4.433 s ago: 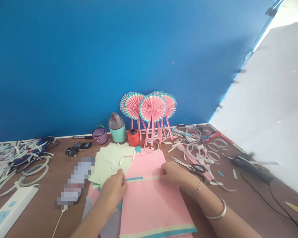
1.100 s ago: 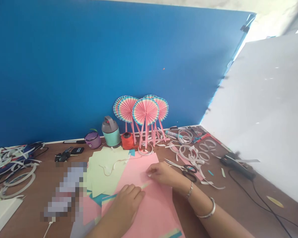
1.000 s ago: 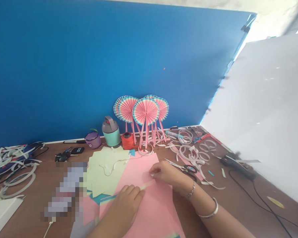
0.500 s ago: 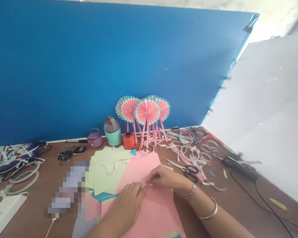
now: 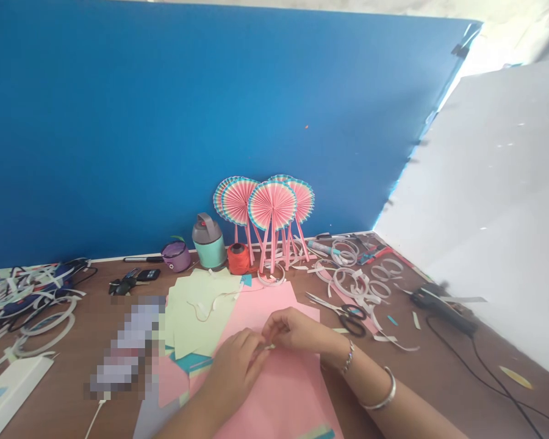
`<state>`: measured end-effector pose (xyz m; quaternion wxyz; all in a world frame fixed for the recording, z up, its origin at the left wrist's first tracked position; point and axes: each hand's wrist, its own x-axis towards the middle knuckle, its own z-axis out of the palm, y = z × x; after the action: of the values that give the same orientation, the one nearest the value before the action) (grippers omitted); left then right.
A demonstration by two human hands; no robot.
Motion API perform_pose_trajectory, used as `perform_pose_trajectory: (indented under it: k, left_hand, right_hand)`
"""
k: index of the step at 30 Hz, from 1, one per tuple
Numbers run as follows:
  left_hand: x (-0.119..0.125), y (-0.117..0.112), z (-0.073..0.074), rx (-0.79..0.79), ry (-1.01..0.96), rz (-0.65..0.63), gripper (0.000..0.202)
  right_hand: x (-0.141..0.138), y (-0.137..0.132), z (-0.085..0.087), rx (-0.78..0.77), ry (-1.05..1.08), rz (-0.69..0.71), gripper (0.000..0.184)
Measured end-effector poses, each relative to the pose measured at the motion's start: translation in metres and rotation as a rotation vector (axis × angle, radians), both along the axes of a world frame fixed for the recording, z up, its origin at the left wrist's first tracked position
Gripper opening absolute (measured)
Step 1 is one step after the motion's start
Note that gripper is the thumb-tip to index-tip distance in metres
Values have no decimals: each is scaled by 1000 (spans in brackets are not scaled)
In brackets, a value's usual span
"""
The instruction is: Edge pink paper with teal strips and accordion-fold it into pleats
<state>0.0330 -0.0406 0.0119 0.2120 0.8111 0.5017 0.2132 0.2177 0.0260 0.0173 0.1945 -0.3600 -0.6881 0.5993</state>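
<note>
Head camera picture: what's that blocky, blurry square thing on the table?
In the head view, the blocky patch is pixelated, hiding whatever lies there on the wooden table; the paper fans and scissors nearby look much sharper.

Brown wooden desk (image 5: 439,372), crowded: pink card sheets (image 5: 256,299) at the front middle, pale green paper sheets (image 5: 196,317) just beside them, white paper-strip hoops (image 5: 50,323) toward both side edges, scissors (image 5: 352,320) and a black glue gun (image 5: 441,317) right, white power strip (image 5: 13,384) at the front left corner, pink paper fans (image 5: 272,204) along the back edge.
</note>
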Motion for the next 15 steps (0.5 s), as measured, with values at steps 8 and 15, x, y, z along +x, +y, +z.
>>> perform_pose_trajectory:
  k: [8, 15]
  left_hand:
    - [4, 0, 2, 11, 116, 56, 26]
    - [4, -1, 4, 11, 139, 56, 24]
  right_hand:
    - [-2, -3, 0, 154, -161, -35, 17]
    - [0, -3, 1, 188, -229, -23, 14]
